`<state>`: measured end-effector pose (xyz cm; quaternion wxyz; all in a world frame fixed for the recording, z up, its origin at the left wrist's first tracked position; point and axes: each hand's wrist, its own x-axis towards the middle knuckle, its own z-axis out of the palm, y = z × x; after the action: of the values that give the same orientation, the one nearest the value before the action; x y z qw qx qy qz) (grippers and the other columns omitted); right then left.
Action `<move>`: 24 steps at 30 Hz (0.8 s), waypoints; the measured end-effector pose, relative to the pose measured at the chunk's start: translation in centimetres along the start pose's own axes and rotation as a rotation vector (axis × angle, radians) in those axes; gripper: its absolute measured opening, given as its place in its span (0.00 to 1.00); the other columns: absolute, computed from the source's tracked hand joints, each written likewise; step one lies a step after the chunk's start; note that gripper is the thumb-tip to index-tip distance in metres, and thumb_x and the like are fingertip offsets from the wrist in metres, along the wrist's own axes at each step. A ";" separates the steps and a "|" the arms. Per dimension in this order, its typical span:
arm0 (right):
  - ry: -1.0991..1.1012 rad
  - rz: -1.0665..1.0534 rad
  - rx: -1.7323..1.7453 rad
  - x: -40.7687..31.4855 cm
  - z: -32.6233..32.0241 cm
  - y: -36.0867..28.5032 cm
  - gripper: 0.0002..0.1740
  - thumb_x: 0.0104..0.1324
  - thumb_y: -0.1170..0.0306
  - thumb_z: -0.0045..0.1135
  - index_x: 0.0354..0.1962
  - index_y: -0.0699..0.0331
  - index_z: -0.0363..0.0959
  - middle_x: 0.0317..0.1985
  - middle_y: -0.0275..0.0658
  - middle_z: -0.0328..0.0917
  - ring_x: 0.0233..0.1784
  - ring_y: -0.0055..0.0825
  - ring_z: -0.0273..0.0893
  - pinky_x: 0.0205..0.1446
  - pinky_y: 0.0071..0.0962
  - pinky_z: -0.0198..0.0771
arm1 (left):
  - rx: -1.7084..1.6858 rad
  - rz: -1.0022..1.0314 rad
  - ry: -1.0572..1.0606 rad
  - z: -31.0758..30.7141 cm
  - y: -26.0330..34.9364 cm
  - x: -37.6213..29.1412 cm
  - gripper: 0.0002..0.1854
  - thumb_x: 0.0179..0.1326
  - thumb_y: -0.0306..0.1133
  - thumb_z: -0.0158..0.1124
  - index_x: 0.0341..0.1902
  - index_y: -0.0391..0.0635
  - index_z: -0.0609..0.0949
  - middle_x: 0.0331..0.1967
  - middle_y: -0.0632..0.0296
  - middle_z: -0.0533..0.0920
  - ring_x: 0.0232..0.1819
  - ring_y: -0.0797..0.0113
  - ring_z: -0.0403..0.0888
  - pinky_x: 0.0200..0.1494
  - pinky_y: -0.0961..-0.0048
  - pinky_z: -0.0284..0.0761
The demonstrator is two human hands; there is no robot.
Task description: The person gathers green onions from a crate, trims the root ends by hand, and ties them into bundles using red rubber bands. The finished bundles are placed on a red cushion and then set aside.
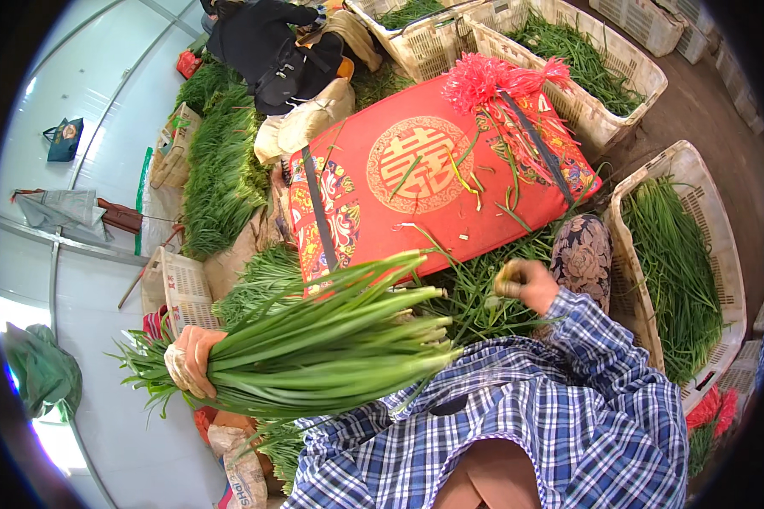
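Note:
A large bunch of garlic chives (331, 343) stretches in front of me, its pale cut ends towards the right. My left hand (194, 362) grips it around the leafy end. To the right of those cut ends, my right hand (527, 284) hovers over loose chives (477, 292) with curled fingers. Its fingertips have a yellowish covering; blur hides whether anything is pinched there. Just beyond both hands lies a red fabric case (350, 229) with dark straps and a gold round emblem. Scattered leaves and a bundle of pink plastic ties (484, 83) rest on top of it.
Plastic crates of chives stand at the right (675, 280) and at the upper right (586, 57). A long heap of chives (223, 165) lies at the left, near a white crate (181, 289). A person in dark clothing (274, 51) is beyond the case.

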<state>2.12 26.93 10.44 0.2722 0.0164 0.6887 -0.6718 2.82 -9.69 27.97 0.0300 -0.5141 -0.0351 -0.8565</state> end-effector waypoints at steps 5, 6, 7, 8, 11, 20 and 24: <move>-0.279 -0.260 -0.452 1.9 0.8 -1.4 0.38 0.50 0.61 0.59 0.56 0.66 0.53 0.53 0.51 0.61 0.54 0.39 0.63 0.57 0.32 0.59 | 0.004 -0.038 -0.098 -0.6 -0.9 0.2 0.14 0.53 0.26 0.41 0.15 0.47 0.72 0.10 0.61 0.75 0.11 0.70 0.73 0.28 0.84 0.61; -0.411 -0.267 -0.217 2.8 1.8 -1.9 0.38 0.51 0.62 0.59 0.56 0.67 0.52 0.54 0.49 0.61 0.55 0.37 0.62 0.59 0.32 0.57 | 0.024 -0.054 -0.080 -0.9 -1.3 0.1 0.13 0.53 0.26 0.42 0.16 0.47 0.72 0.10 0.60 0.75 0.11 0.70 0.73 0.28 0.83 0.61; -0.529 -0.348 0.026 3.1 2.4 -2.2 0.38 0.52 0.63 0.59 0.56 0.68 0.51 0.54 0.48 0.60 0.56 0.35 0.61 0.60 0.31 0.55 | 0.014 -0.070 -0.102 -1.1 -1.6 0.2 0.13 0.54 0.26 0.43 0.16 0.46 0.73 0.10 0.60 0.75 0.12 0.70 0.74 0.28 0.82 0.62; -0.750 -0.280 0.188 4.0 3.8 -2.3 0.36 0.54 0.66 0.57 0.57 0.68 0.51 0.54 0.45 0.61 0.57 0.30 0.59 0.60 0.30 0.54 | 0.012 -0.080 -0.132 -1.6 -2.0 0.2 0.11 0.53 0.27 0.45 0.18 0.45 0.73 0.12 0.58 0.76 0.13 0.68 0.74 0.28 0.81 0.63; -0.596 -0.182 0.119 3.0 4.7 -1.5 0.19 0.57 0.66 0.54 0.43 0.69 0.66 0.38 0.40 0.73 0.40 0.25 0.69 0.45 0.25 0.66 | -0.050 -0.103 -0.179 -1.8 -2.2 0.7 0.10 0.53 0.27 0.46 0.18 0.45 0.73 0.13 0.58 0.76 0.14 0.68 0.75 0.28 0.82 0.63; -0.119 -0.932 -0.333 6.0 2.6 -8.1 0.22 0.56 0.68 0.52 0.49 0.62 0.63 0.47 0.44 0.69 0.50 0.30 0.67 0.56 0.28 0.61 | -0.138 -0.123 -0.200 -1.9 -4.5 1.7 0.11 0.53 0.27 0.44 0.19 0.44 0.73 0.13 0.58 0.76 0.14 0.68 0.74 0.30 0.78 0.64; -1.015 -0.600 -0.020 11.5 10.1 -6.7 0.25 0.62 0.62 0.45 0.54 0.65 0.56 0.55 0.43 0.60 0.58 0.31 0.58 0.59 0.31 0.54 | -0.186 -0.090 -0.123 -4.0 -4.9 1.6 0.11 0.53 0.26 0.44 0.19 0.42 0.73 0.14 0.58 0.76 0.14 0.67 0.75 0.31 0.78 0.64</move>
<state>-6.74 12.90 12.52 0.3660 -0.5051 0.4531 -0.6368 -1.84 -5.21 27.40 -0.0587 -0.5643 0.0199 -0.8233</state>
